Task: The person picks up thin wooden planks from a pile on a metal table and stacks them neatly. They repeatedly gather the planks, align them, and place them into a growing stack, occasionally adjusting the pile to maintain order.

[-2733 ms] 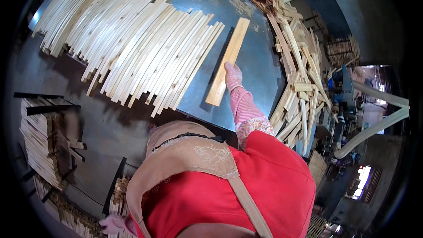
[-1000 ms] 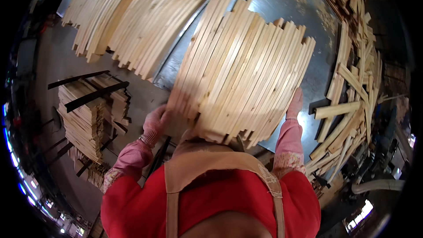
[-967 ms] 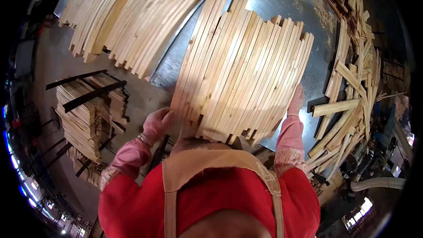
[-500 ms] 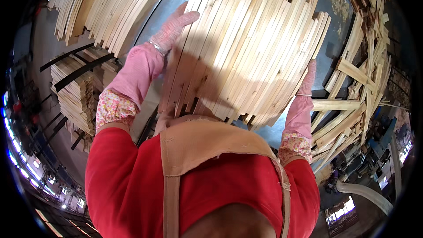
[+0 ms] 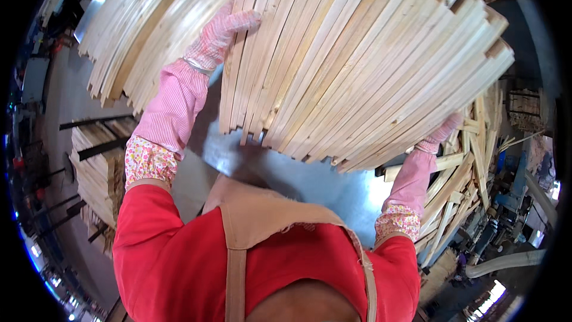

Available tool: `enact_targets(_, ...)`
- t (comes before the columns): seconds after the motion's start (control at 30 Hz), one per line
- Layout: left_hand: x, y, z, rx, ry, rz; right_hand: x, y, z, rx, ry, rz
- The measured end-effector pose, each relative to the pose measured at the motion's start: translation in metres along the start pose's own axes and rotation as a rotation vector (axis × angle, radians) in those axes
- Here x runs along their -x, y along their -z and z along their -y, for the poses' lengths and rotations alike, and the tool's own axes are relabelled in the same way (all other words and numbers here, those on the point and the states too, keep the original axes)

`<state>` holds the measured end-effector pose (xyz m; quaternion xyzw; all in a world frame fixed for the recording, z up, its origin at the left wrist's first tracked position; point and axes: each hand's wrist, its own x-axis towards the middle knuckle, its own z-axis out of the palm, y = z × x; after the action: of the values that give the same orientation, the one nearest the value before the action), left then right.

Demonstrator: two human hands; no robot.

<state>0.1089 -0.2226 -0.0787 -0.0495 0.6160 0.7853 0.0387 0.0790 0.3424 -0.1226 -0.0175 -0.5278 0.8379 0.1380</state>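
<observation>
A wide row of pale wooden strips [image 5: 333,65], lying side by side with uneven ends, is squeezed between my two gloved hands. It appears raised over the blue-grey metal table [image 5: 298,179]. My left hand [image 5: 223,33], in a pink knitted glove, grips the left edge with its thumb over the top face. At the lower right edge presses my right hand [image 5: 444,133], its fingers mostly hidden by the wood. Pink sleeve covers with flowered cuffs run up both forearms.
Another row of wooden strips [image 5: 149,30] lies at the far left. Below it stands a stack of boards [image 5: 95,173] beside black bars. To the right is a jumbled heap of scrap wood [image 5: 465,173], with a pale hose [image 5: 503,263] nearer me.
Both hands have lifted the row of strips and shifted it away from my body. It looms larger, and more bare metal table shows in front of my apron.
</observation>
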Motion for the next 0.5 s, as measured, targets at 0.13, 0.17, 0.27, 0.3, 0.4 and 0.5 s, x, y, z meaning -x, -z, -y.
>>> enact_targets(0.13, -0.026, 0.003, -0.078, -0.048, -0.281, 0.092, -0.027, -0.059, 0.065, -0.161, 0.233, 0.102)
enact_targets(0.17, -0.031, 0.008, -0.093, -0.062, -0.328, 0.119, -0.040, -0.048, 0.060, -0.029, 0.388, -0.044)
enact_targets(0.27, -0.032, 0.022, -0.089, 0.044, -0.520, 0.421, -0.046, -0.024, 0.060, -0.034, 0.121, 0.039)
enact_targets(0.3, -0.030, 0.042, -0.078, 0.119, -0.585, 0.604, -0.030, -0.045, 0.053, -0.100, 0.037, 0.077)
enact_targets(0.4, 0.006, 0.066, -0.030, 0.059, -0.306, 0.478, 0.062, -0.103, 0.050, -0.265, -0.218, 0.208)
enact_targets(0.5, 0.034, 0.086, 0.021, 0.716, -0.109, 0.617, 0.141, -0.108, 0.030, -0.280, -0.196, 0.174)
